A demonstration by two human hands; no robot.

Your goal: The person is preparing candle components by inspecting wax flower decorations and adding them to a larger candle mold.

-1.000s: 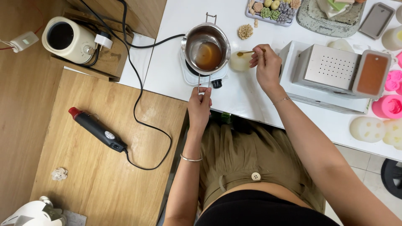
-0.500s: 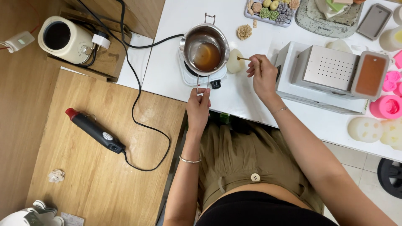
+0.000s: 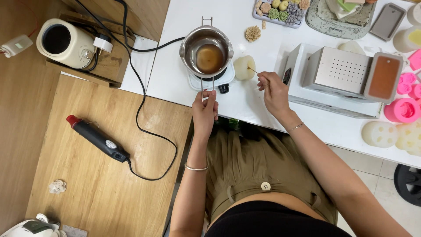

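The left hand [image 3: 205, 109] has a clenched grip on the wire handle of the melting pot [image 3: 207, 51], steadying it on the small hotplate [image 3: 221, 81]. Right of that grip, the right hand [image 3: 274, 90] pinches a thin stick [image 3: 253, 70], its tip touching the pale wax mould [image 3: 244, 67] on the white desk [image 3: 175, 52].

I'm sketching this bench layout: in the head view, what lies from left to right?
Cream round kettle → black heat gun with red tip → steel melting pot with amber liquid → pale round mould → white perforated metal box → pink silicone mould.
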